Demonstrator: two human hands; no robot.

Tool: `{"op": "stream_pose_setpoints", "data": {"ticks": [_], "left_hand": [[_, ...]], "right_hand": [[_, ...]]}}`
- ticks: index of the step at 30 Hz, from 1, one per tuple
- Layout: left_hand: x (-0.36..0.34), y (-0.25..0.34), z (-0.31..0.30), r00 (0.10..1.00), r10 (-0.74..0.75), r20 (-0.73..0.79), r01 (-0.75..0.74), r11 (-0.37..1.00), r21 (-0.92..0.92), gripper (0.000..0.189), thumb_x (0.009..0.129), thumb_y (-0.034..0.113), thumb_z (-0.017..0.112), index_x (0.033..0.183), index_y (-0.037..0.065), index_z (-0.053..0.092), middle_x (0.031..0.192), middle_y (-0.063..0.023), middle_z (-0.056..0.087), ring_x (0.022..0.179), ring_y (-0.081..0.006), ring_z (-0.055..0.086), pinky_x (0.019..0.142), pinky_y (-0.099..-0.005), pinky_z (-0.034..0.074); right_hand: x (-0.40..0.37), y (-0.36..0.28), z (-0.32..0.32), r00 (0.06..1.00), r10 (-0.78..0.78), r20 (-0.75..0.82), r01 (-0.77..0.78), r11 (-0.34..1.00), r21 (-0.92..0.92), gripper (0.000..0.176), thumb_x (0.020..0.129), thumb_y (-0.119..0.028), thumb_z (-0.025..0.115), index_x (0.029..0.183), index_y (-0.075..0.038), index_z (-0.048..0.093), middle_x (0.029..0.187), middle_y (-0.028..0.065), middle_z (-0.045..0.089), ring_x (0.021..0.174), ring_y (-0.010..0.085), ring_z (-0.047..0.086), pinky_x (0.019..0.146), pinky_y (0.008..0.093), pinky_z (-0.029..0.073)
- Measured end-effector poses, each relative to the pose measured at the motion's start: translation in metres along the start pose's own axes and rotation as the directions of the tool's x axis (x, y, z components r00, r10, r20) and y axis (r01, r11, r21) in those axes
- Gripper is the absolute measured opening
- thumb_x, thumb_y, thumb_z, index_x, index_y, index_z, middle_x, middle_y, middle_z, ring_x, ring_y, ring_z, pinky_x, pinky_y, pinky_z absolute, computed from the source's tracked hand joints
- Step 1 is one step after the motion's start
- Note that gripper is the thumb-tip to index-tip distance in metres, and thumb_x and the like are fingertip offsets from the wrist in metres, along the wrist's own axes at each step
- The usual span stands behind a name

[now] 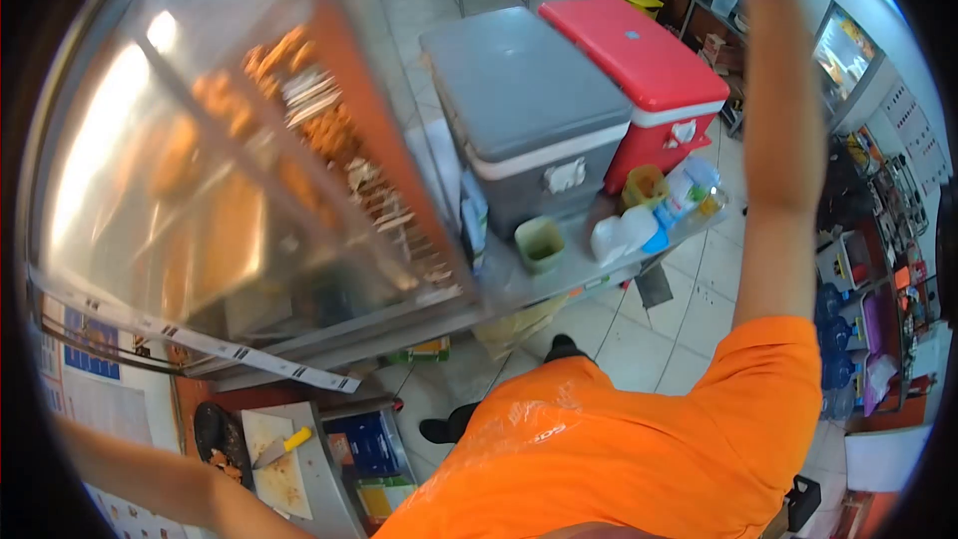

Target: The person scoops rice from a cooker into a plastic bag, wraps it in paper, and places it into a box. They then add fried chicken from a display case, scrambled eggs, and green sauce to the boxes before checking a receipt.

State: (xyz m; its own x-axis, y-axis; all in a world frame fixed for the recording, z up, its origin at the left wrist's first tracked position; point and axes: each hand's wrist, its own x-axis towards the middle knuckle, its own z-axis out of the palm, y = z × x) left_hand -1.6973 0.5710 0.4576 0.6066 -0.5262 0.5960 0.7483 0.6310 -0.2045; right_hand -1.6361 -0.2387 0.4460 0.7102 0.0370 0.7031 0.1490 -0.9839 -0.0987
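Head view: both hands are out of frame; whether the fingers are clenched cannot be told. The glass case (230,170) nearby appears rigid, heavy and fragile; hold its metal frame (379,324).

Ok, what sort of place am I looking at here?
Probably a small takeaway food shop: a glass display case of fried skewered snacks, a grey cool box and a red cool box on the steel counter, and a cutting board with a yellow-handled knife.
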Motion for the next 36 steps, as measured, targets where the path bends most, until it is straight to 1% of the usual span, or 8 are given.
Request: {"op": "stream_pose_setpoints", "data": {"ticks": [2,5,14,19,26,27,30,36], "left_hand": [[-0.027,-0.025,-0.031,0.995,0.095,0.038,-0.102,0.961,0.257,0.057,0.096,0.049,0.055,0.129,0.003,0.050,0.126,-0.0155,0.050,0.128,-0.0366,0.040,0.108,-0.0531,0.032],[-0.062,-0.068,-0.086,0.983,0.156,0.096,-0.183,0.877,0.444,0.063,0.096,0.053,0.055,0.134,0.003,0.048,0.131,-0.0151,0.047,0.135,-0.0374,0.036,0.113,-0.0544,0.029],[-0.101,-0.153,-0.274,0.899,0.343,-0.272,0.185,0.264,0.947,0.046,0.092,0.033,0.062,0.125,0.001,0.056,0.123,-0.0139,0.056,0.121,-0.0315,0.047,0.102,-0.0464,0.038],[-0.099,-0.173,-0.356,0.741,0.399,-0.540,0.627,-0.124,0.769,0.032,0.089,0.018,0.066,0.116,0.001,0.064,0.114,-0.0133,0.064,0.109,-0.0269,0.057,0.092,-0.0401,0.046],[-0.085,-0.190,-0.491,0.725,0.388,-0.569,0.689,-0.385,0.614,0.026,0.086,0.003,0.071,0.111,0.000,0.070,0.105,-0.0123,0.071,0.097,-0.0238,0.067,0.084,-0.0342,0.054],[-0.084,-0.196,-0.504,0.618,0.464,-0.635,0.755,-0.126,0.643,0.028,0.086,0.007,0.071,0.113,0.000,0.069,0.109,-0.0114,0.070,0.102,-0.0225,0.065,0.088,-0.0338,0.052],[-0.059,-0.215,-0.539,0.496,0.356,-0.792,0.626,0.486,0.610,0.035,0.086,0.004,0.072,0.120,-0.003,0.066,0.118,-0.0111,0.068,0.109,-0.0206,0.062,0.095,-0.0319,0.050],[0.050,-0.268,-0.543,0.585,0.319,-0.746,0.789,-0.012,0.614,0.043,0.084,0.006,0.074,0.125,-0.001,0.064,0.122,-0.0120,0.066,0.113,-0.0187,0.060,0.097,-0.0312,0.049]], "right_hand": [[-0.048,0.087,0.095,0.960,-0.062,0.273,0.087,0.993,-0.082,0.020,0.094,-0.023,0.063,0.102,-0.005,0.067,0.100,0.0144,0.070,0.090,0.0226,0.068,0.072,0.0380,0.053],[-0.125,0.085,0.192,0.771,0.278,0.573,-0.361,0.932,0.034,0.061,0.095,-0.044,0.059,0.136,0.001,0.052,0.131,0.0267,0.059,0.123,0.0424,0.056,0.106,0.0460,0.043],[-0.115,0.091,0.243,0.508,0.467,0.724,-0.570,0.812,-0.124,0.094,0.093,-0.062,0.054,0.153,0.004,0.024,0.144,0.0312,0.048,0.128,0.0440,0.054,0.102,0.0493,0.047],[-0.100,0.084,0.238,0.441,0.557,0.704,-0.620,0.756,-0.210,0.098,0.093,-0.064,0.051,0.151,0.009,0.022,0.141,0.0300,0.051,0.127,0.0399,0.055,0.102,0.0484,0.045],[-0.079,0.147,0.259,0.363,0.459,0.811,-0.707,0.702,-0.082,0.092,0.086,-0.073,0.056,0.139,0.001,0.041,0.107,0.0177,0.061,0.082,0.0275,0.062,0.068,0.0397,0.054],[-0.082,0.152,0.258,0.356,0.440,0.824,-0.702,0.708,-0.075,0.092,0.086,-0.073,0.056,0.139,0.001,0.041,0.107,0.0177,0.061,0.082,0.0275,0.062,0.068,0.0397,0.054],[-0.078,0.123,0.210,0.505,0.438,0.743,-0.803,0.555,0.219,0.077,0.089,-0.070,0.055,0.129,-0.005,0.048,0.089,0.0085,0.060,0.068,0.0184,0.056,0.062,0.0368,0.051],[-0.043,0.087,0.174,0.784,0.335,0.522,-0.588,0.130,0.798,0.048,0.097,-0.052,0.056,0.112,-0.006,0.058,0.081,0.0028,0.058,0.068,0.0092,0.052,0.065,0.0293,0.050]]}}
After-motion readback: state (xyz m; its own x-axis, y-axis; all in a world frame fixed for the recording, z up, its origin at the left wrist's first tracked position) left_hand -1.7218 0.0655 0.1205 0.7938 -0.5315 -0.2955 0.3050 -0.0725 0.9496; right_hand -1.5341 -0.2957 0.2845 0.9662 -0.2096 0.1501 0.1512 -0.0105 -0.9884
